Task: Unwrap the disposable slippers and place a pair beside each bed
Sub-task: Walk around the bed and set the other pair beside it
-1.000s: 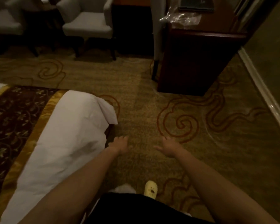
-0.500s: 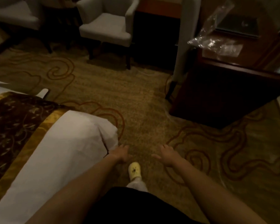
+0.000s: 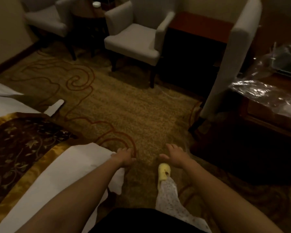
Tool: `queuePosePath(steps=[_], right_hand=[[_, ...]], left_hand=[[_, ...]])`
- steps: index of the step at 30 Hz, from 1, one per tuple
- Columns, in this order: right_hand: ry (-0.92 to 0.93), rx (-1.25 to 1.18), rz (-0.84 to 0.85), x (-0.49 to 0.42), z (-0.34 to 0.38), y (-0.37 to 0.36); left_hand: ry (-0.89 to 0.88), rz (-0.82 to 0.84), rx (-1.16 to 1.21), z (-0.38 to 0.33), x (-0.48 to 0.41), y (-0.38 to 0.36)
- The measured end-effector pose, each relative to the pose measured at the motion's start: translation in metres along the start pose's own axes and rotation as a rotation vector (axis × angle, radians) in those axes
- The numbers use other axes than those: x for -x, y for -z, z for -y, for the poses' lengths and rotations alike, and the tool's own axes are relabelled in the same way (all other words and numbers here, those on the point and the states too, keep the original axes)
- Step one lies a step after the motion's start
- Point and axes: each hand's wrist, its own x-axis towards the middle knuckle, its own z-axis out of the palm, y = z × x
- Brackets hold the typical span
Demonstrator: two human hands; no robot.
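A white disposable slipper (image 3: 56, 106) lies on the carpet at the far side of the bed (image 3: 71, 167), partly hidden by the mattress edge. The bed has white sheets and a brown and gold runner (image 3: 18, 148). My left hand (image 3: 124, 157) hangs over the bed's near corner, fingers apart and empty. My right hand (image 3: 175, 156) is held out over the carpet, also empty with fingers spread. Crumpled clear plastic wrapping (image 3: 265, 93) lies on the dark wooden desk (image 3: 274, 125) at the right.
Two white armchairs (image 3: 134, 39) stand at the back with a small round table (image 3: 89, 17) between them. A white high-backed chair (image 3: 230, 61) stands at the desk. My foot in a yellow clog (image 3: 164, 172) steps on the patterned carpet (image 3: 128, 111).
The view has swung left and forward as I walk: the armchairs and the slipper beside the bed have come into view, and the desk has slid to the right. Both hands stay empty.
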Motion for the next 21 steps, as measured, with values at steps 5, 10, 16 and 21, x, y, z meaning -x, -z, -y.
queuePosePath(steps=[5, 10, 16, 21], right_hand=[[0.101, 0.136, 0.05, -0.096, 0.005, 0.078], [0.225, 0.249, 0.067, -0.175, 0.019, 0.157], [0.283, 0.31, 0.175, -0.253, 0.045, 0.216], [0.347, 0.391, 0.169, -0.321, 0.09, 0.249]], left_hand=[[0.104, -0.051, 0.112, -0.007, -0.056, 0.066], [0.197, -0.111, 0.219, -0.01, -0.095, 0.125], [0.285, -0.073, 0.378, 0.005, -0.135, 0.17], [0.358, -0.105, 0.45, 0.039, -0.181, 0.216]])
